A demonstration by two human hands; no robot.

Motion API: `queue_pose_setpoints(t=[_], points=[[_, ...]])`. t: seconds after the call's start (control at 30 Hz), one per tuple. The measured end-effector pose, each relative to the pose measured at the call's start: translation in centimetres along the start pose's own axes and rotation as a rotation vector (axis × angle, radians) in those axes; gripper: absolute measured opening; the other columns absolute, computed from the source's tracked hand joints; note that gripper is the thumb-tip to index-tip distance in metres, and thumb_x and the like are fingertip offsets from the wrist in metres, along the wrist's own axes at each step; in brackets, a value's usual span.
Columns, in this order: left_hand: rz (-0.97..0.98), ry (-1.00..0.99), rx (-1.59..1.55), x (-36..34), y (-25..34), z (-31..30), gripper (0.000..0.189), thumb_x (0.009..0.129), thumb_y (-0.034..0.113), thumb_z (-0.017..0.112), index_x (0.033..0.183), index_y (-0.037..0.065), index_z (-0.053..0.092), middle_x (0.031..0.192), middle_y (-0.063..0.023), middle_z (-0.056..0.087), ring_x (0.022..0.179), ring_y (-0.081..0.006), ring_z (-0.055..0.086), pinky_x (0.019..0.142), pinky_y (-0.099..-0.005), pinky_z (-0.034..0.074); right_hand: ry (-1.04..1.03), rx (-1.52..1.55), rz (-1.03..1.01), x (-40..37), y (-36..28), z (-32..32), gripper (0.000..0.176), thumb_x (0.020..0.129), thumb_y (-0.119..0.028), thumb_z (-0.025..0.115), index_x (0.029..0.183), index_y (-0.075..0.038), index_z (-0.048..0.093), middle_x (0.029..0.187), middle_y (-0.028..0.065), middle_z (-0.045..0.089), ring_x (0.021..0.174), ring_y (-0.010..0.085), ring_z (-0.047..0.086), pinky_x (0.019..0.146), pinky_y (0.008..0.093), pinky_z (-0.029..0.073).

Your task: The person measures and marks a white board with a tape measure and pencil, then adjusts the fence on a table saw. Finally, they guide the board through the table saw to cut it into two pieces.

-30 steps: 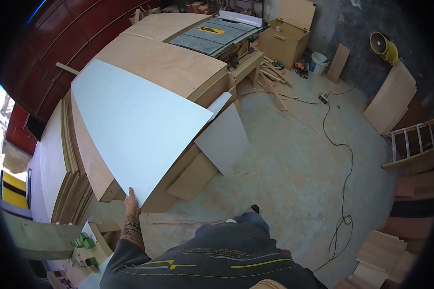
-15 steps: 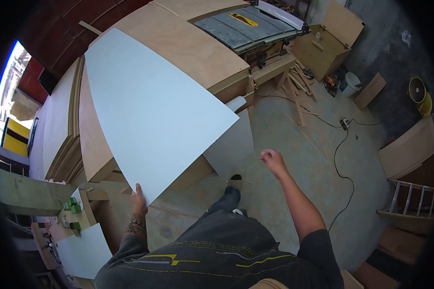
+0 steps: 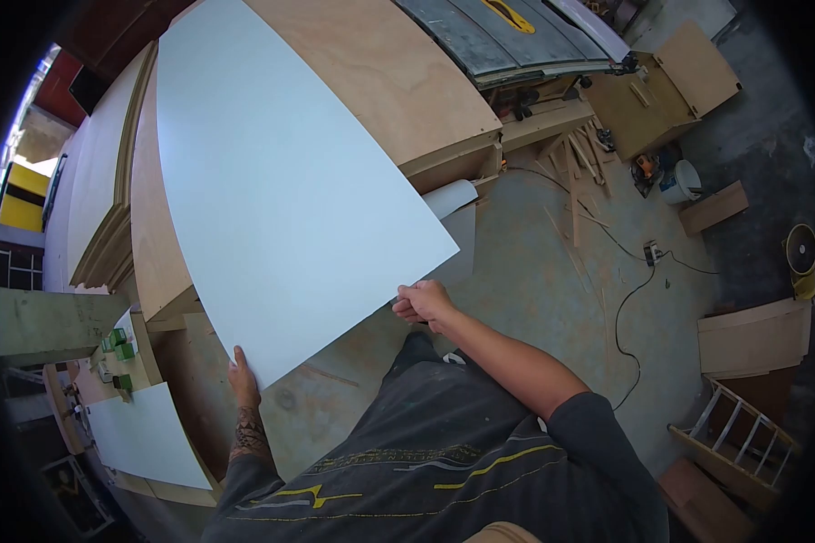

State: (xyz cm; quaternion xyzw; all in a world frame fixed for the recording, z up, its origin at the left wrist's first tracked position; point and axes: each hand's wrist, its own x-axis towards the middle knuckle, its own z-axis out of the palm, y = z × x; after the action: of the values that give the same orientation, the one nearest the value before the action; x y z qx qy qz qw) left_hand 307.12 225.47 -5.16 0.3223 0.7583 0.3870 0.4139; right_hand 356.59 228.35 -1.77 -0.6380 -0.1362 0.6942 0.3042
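1. The large white rectangular panel (image 3: 281, 181) lies tilted over the pale plywood bench top (image 3: 398, 81). It runs from the far left of the scene down to a near corner that juts past the bench and hangs over the grey concrete floor (image 3: 534, 299).
2. The left hand (image 3: 242, 376) is at that near corner, pressed against the panel's edge. Its fingers reach under the sheet and are hidden there, so how far they curl cannot be told.
3. The right hand (image 3: 423, 303) clamps the panel's near right edge, close to its right corner. The fingers are curled narrow into a fist around the edge (knuckles up, thumb tucked in), with no gap showing between them.
4. Both hands hold the same sheet, well apart along its near side.
5. A second white sheet (image 3: 460, 237) leans against the bench just beyond the right hand.
6. To the far right of the bench top sits a grey table saw (image 3: 507, 36).
7. At the near left, a small white board (image 3: 145, 434) lies beside some green boxes (image 3: 118, 348).
8. On the floor to the right are a white bucket (image 3: 679, 181) and a black cable (image 3: 620, 308).
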Motion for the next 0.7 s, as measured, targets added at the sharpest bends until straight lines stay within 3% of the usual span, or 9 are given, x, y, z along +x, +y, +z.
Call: queue_pose_setpoints(t=[0.13,0.33,0.4,0.53,0.63,0.7], points=[[-0.046,-0.047,-0.060,-2.5,1.6,3.0,0.062,0.107,0.048,0.057,0.137,-0.006,0.054,0.125,-0.0142,0.067,0.107,-0.0211,0.067,0.094,-0.0356,0.054,0.063,0.025,-0.023,1.3,-0.6,-2.7,0.022,0.097,-0.025,0.067,0.097,-0.003,0.066,0.084,0.0089,0.074,0.071,0.0171,0.071,0.064,0.0329,0.058],[-0.033,-0.028,-0.259,-9.2,1.5,15.6,0.059,0.107,0.046,0.058,0.137,-0.005,0.052,0.125,-0.0130,0.066,0.107,-0.0206,0.066,0.094,-0.0347,0.054,0.124,0.095,-0.239,3.7,-2.9,-14.2,0.023,0.098,-0.027,0.069,0.096,-0.006,0.063,0.082,0.0063,0.071,0.069,0.0154,0.068,0.065,0.0317,0.057],[-0.043,-0.024,-0.316,-11.7,1.6,20.0,0.055,0.108,0.044,0.057,0.134,-0.004,0.053,0.123,-0.0127,0.066,0.106,-0.0206,0.066,0.093,-0.0351,0.054,0.157,0.251,-0.303,3.5,-3.9,-18.1,0.030,0.098,-0.035,0.070,0.096,-0.005,0.064,0.081,0.0075,0.072,0.071,0.0141,0.067,0.065,0.0311,0.055],[-0.003,-0.059,-0.389,-18.5,2.8,32.1,0.052,0.110,0.042,0.051,0.136,-0.004,0.052,0.125,-0.0133,0.066,0.108,-0.0211,0.065,0.095,-0.0360,0.054,0.132,0.250,-0.320,2.6,-4.4,-28.3,0.038,0.100,-0.043,0.068,0.102,-0.006,0.064,0.086,0.0069,0.071,0.079,0.0144,0.067,0.072,0.0317,0.055],[-0.027,-0.132,-0.324,-22.9,3.3,41.5,0.053,0.111,0.044,0.048,0.137,-0.003,0.051,0.125,-0.0137,0.065,0.110,-0.0220,0.065,0.096,-0.0372,0.054,0.015,-0.033,-0.263,1.8,-2.5,-34.5,0.047,0.100,-0.051,0.065,0.112,-0.006,0.063,0.097,0.0086,0.071,0.087,0.0157,0.066,0.077,0.0326,0.054],[-0.105,-0.288,-0.417,-26.2,5.0,48.1,0.053,0.112,0.044,0.045,0.137,-0.003,0.051,0.123,-0.0137,0.066,0.107,-0.0230,0.067,0.092,-0.0386,0.056,-0.051,-0.122,-0.266,1.0,-2.1,-37.2,0.051,0.100,-0.056,0.063,0.117,-0.007,0.062,0.102,0.0096,0.071,0.090,0.0165,0.066,0.080,0.0338,0.053]])
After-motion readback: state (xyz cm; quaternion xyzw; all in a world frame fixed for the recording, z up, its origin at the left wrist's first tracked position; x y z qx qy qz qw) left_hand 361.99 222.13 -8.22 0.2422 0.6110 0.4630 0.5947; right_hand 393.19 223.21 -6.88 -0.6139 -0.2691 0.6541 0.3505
